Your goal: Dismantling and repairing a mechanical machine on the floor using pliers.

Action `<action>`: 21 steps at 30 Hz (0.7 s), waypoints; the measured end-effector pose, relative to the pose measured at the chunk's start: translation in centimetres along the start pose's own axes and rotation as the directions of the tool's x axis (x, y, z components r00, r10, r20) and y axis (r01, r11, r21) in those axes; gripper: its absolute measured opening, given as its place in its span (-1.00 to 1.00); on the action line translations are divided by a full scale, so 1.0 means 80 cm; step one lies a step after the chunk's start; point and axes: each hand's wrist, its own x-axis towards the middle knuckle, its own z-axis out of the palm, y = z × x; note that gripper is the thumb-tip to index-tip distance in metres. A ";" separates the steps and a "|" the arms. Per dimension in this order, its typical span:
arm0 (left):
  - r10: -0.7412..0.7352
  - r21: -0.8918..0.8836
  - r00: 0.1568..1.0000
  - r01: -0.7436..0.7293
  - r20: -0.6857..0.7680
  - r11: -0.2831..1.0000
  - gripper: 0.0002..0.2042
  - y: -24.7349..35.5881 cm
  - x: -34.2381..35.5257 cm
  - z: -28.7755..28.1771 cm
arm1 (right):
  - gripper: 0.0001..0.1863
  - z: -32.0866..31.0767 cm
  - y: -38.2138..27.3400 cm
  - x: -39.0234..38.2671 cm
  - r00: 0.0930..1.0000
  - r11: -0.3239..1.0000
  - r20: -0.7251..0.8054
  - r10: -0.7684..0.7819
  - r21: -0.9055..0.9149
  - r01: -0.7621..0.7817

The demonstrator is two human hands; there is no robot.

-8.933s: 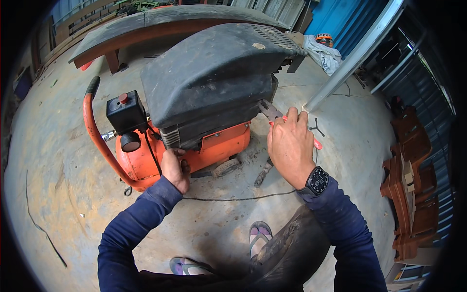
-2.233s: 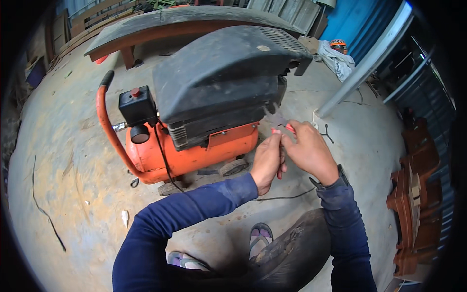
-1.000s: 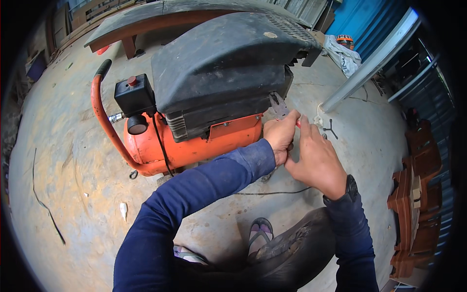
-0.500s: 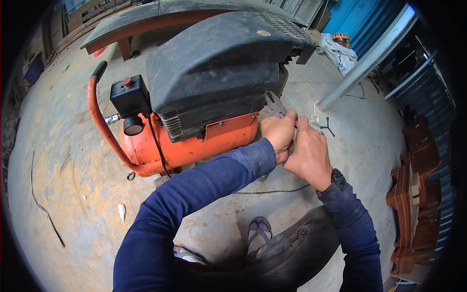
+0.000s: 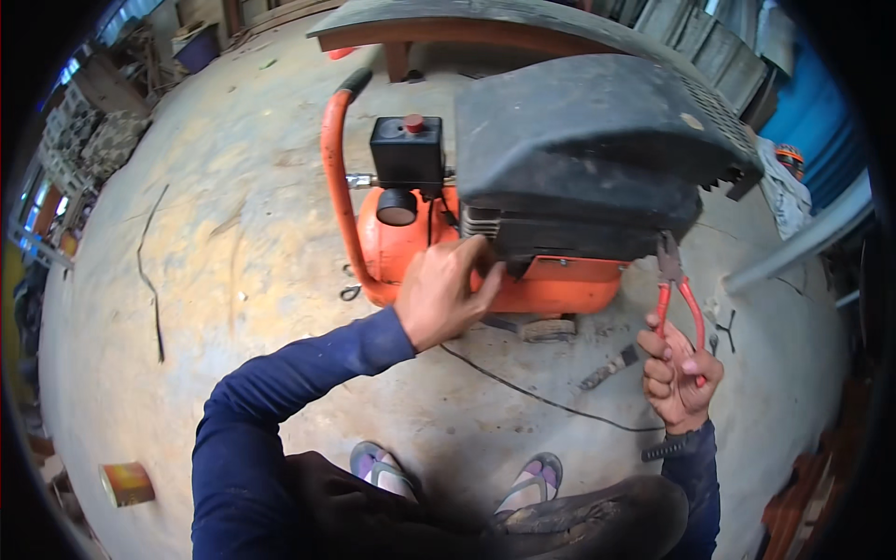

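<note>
Matt black plastic shroud (image 5: 588,149), glossy orange metal tank (image 5: 411,247), rough concrete floor (image 5: 233,233)

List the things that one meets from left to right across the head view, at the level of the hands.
Tin can → orange handle bar → left hand → orange tank → pliers in the right hand.

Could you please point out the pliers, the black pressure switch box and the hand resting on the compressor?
pliers (image 5: 679,297), head view, red handle
black pressure switch box (image 5: 407,155), head view, front face
left hand (image 5: 443,294), head view, back of hand
</note>
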 end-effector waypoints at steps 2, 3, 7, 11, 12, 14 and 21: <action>0.241 0.364 0.968 -0.202 -0.065 0.909 -0.78 -0.019 -0.014 -0.034 | -0.34 -0.001 0.005 0.009 1.000 1.000 0.024 0.012 0.020 -0.012; 0.228 0.382 0.972 -0.188 -0.062 0.905 -0.78 -0.021 -0.017 -0.050 | -0.33 -0.002 0.007 0.011 0.999 1.000 0.032 0.002 0.027 -0.003; 0.323 0.646 0.913 -0.091 -0.250 0.758 -0.77 -0.032 -0.007 -0.084 | -0.33 0.001 0.006 0.010 1.000 1.000 0.023 -0.008 0.013 0.008; 0.199 0.824 0.958 0.063 -0.209 0.564 -0.75 -0.041 0.011 -0.090 | -0.32 -0.005 0.006 0.010 1.000 1.000 0.021 -0.005 0.000 0.005; 0.170 0.863 0.970 0.069 -0.176 0.501 -0.77 -0.039 0.017 -0.088 | -0.31 -0.006 0.006 0.009 1.000 1.000 0.018 -0.010 -0.003 0.010; 0.127 0.896 0.982 0.070 -0.139 0.439 -0.79 -0.042 0.024 -0.091 | -0.31 -0.006 0.007 0.009 1.000 1.000 0.005 -0.011 -0.008 0.011; 0.333 0.920 0.942 -0.096 -0.039 0.379 -0.88 -0.061 0.005 -0.111 | -0.28 0.000 0.008 0.008 0.999 0.999 -0.042 -0.021 -0.037 0.020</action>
